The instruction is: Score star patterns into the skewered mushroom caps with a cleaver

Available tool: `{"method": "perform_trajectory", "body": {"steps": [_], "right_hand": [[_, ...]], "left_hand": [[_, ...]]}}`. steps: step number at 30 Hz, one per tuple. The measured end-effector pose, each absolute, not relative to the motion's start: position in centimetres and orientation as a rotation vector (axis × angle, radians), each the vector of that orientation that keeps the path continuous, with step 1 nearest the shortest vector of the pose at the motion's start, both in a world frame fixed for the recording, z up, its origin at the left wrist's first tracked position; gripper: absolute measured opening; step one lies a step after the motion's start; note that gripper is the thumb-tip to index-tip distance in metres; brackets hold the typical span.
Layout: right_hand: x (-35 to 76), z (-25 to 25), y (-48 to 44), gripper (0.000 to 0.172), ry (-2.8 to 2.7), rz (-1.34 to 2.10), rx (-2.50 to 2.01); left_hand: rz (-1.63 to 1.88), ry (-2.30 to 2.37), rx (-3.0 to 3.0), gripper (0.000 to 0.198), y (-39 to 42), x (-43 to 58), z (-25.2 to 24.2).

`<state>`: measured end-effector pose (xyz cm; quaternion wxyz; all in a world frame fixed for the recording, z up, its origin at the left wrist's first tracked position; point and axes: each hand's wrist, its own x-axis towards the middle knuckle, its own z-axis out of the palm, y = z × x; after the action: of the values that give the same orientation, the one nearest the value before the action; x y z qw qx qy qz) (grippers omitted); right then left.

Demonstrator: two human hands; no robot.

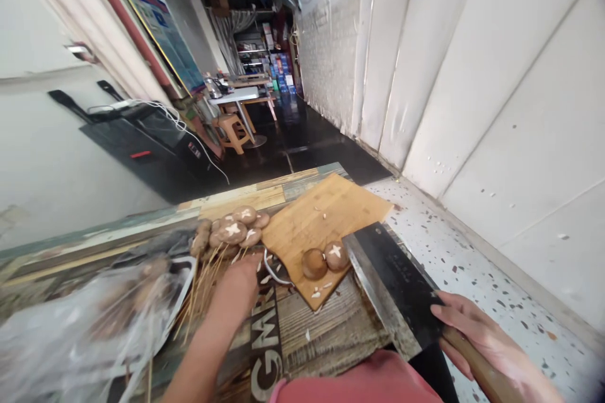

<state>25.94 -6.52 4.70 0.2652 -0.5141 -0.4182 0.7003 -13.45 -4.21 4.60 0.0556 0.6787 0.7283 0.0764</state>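
Note:
My right hand (466, 327) is wrapped round the wooden handle of a broad dark cleaver (397, 283), its fingers reaching the back of the blade. The blade slants over the near right side of a wooden cutting board (326, 208). On the board sit a mushroom with a white cross cut in its cap (336, 255) and a plain brown mushroom (314, 264), beside small white trimmings (322, 289). My left hand (243, 280) is low over the table, between the board's handle ring and a pile of cross-cut mushrooms (232, 231); its fingers are mostly hidden.
Thin wooden skewers (201, 283) lie left of my left hand. Beyond them is a clear plastic bag (104, 321) with mushrooms inside, over a white-rimmed tray (189, 274). A white wall (496, 107) stands on the right. A stool (234, 132) and small table (239, 94) are further back.

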Motion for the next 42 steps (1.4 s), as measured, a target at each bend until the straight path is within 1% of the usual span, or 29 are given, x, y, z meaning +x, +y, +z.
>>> {"method": "perform_trajectory", "body": {"steps": [3,5,7,11,18,25,31,38,42], "right_hand": [[24.4,5.3,-5.9,0.038,-1.226,1.906,-1.335],[23.5,5.6,-5.5,0.036,-1.320,1.911,-1.327],[22.9,5.7,-5.1,0.035,-1.390,1.912,-1.331],[22.2,5.3,-4.8,0.032,-1.480,1.869,-1.343],[21.8,4.6,-4.9,0.025,-1.508,1.902,-1.307],[21.6,4.5,-4.9,0.027,-1.481,1.908,-1.290],[21.5,5.1,-5.2,0.032,-1.468,1.910,-1.298],[21.5,5.8,-5.5,0.028,-1.469,1.894,-1.358],[21.6,6.2,-5.4,0.029,-1.448,1.920,-1.360]], "left_hand": [[0.597,2.099,2.199,0.041,-3.8,-11.7,3.0],[0.700,1.902,2.222,0.051,-3.3,-10.4,2.3],[0.703,1.746,2.179,0.057,-2.8,-9.3,2.0],[0.730,1.678,2.031,0.049,-2.5,-8.3,1.6],[0.857,1.702,1.988,0.044,-3.0,-7.9,0.9],[0.882,1.693,1.976,0.044,-2.9,-7.9,0.8],[0.921,1.699,1.920,0.044,-3.1,-7.8,0.5],[0.942,1.678,1.875,0.045,-3.1,-7.9,0.1],[0.942,1.690,1.866,0.045,-3.1,-7.9,0.0]]}}
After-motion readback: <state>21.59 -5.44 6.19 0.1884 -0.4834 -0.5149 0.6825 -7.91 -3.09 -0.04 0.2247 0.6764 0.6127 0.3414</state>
